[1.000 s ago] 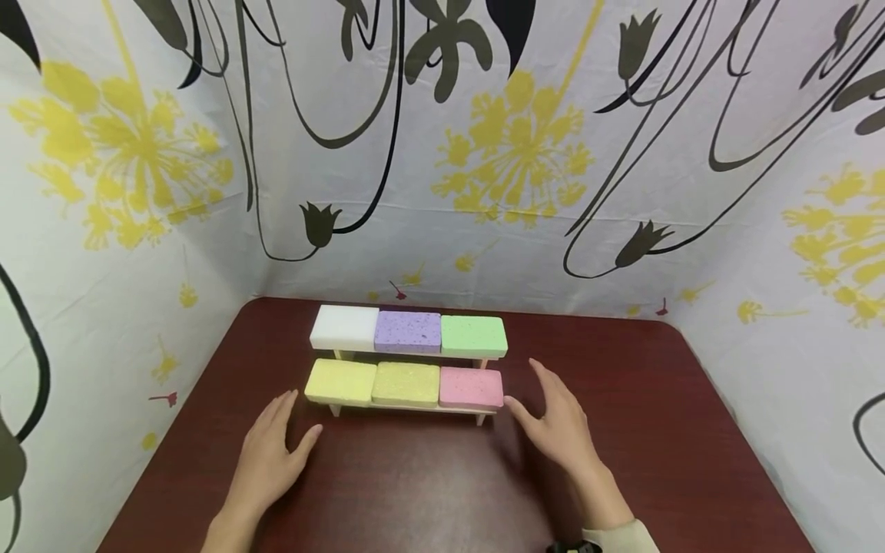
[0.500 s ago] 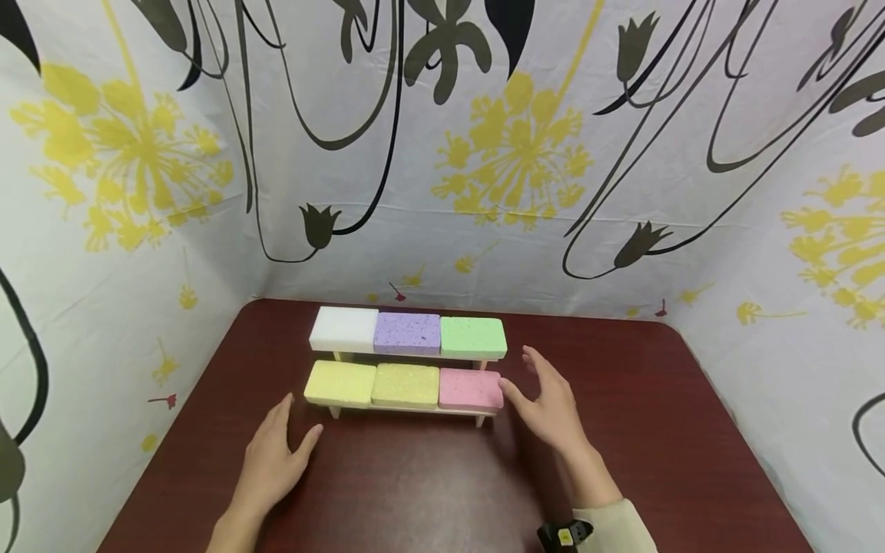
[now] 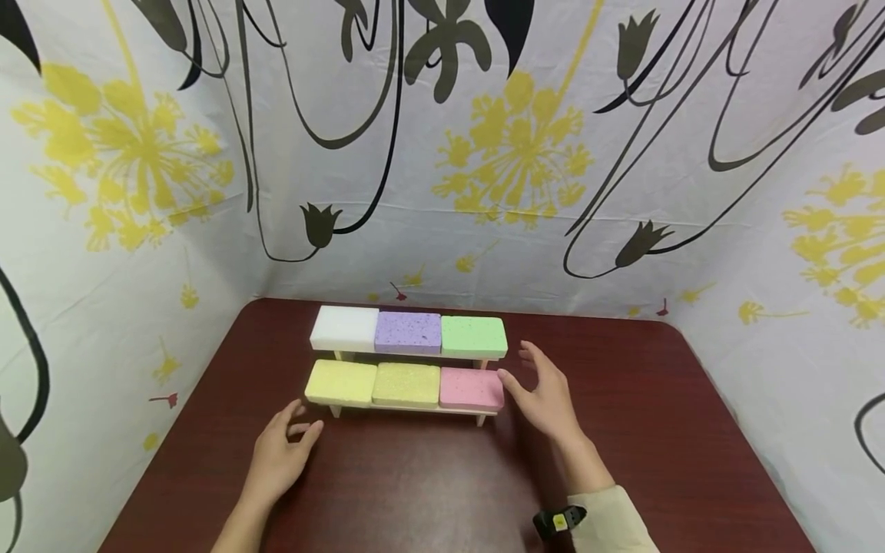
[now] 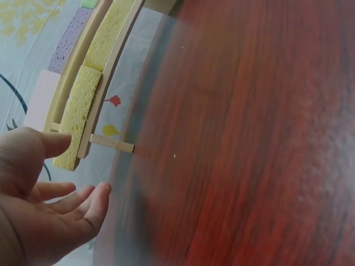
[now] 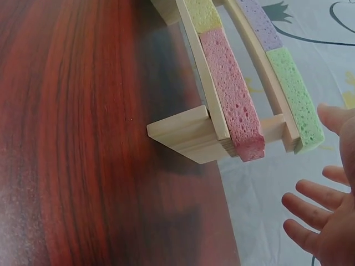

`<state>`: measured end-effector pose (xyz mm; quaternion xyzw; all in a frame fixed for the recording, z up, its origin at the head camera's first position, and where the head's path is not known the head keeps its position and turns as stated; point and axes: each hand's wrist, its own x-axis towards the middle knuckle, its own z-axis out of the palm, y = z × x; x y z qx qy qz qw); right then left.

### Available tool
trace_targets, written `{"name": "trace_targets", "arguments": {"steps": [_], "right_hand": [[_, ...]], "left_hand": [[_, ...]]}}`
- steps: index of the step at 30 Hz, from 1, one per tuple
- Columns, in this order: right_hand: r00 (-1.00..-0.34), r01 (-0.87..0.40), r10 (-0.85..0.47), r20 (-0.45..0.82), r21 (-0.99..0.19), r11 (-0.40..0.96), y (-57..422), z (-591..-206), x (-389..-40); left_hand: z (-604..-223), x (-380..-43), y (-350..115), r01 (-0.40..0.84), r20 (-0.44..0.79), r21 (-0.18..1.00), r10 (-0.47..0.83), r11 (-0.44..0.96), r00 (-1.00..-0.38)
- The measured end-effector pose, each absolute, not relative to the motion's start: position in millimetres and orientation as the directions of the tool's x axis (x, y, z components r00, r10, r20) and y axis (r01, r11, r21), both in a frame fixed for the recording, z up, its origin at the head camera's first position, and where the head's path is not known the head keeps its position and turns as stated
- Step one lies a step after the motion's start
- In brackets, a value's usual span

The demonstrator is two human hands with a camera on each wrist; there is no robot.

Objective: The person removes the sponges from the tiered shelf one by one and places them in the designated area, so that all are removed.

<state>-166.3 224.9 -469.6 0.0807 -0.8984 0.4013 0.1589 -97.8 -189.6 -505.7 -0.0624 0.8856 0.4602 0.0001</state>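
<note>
A two-tier wooden rack (image 3: 415, 409) holds sponges in two rows. The back row has a white sponge (image 3: 344, 328), a purple sponge (image 3: 408, 332) and a green sponge (image 3: 474, 336). In front sit a pale yellow sponge (image 3: 342, 382), a darker yellow sponge (image 3: 406, 385) and a pink sponge (image 3: 472, 388). My left hand (image 3: 280, 453) is held off the rack's left end, fingers loosely bent and holding nothing. At the right end, my right hand (image 3: 549, 399) has its fingers spread, the thumb near the pink sponge's edge. The right wrist view shows that hand's fingers (image 5: 308, 210) holding nothing.
The rack stands toward the back of a dark red-brown wooden table (image 3: 429, 491). A white cloth (image 3: 484, 253) with flower prints hangs behind and on both sides. The right wrist wears a black band (image 3: 558, 522) below a beige sleeve (image 3: 611, 522).
My right hand has shifted slightly left and away from me, closer to the rack's end. The left hand's fingers have bent a little, and that hand has moved slightly right. The sponges stay put.
</note>
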Motion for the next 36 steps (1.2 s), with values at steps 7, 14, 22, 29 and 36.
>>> {"name": "trace_targets", "arguments": {"steps": [7, 14, 22, 29, 36], "right_hand": [[-0.937, -0.279, -0.037, 0.348, -0.679, 0.679, 221, -470, -175], [-0.948, -0.274, -0.063, 0.311, -0.699, 0.66, 221, -472, -181], [-0.953, -0.275, -0.09, 0.288, -0.706, 0.652, 222, -472, -189], [-0.958, -0.277, -0.127, 0.259, -0.707, 0.651, 221, -470, -194], [-0.965, -0.256, -0.131, 0.225, -0.718, 0.647, 221, -465, -198]], "left_hand": [[-508, -101, -190, -0.159, -0.119, 0.867, -0.112, 0.472, -0.986], [-509, -103, -191, -0.207, -0.181, 0.91, -0.107, 0.36, -0.978], [-512, -108, -188, -0.25, -0.233, 0.949, -0.111, 0.191, -0.966], [-513, -112, -185, -0.273, -0.266, 0.958, -0.086, 0.088, -0.96], [-511, -114, -185, -0.294, -0.292, 0.955, -0.051, 0.033, -0.955]]}}
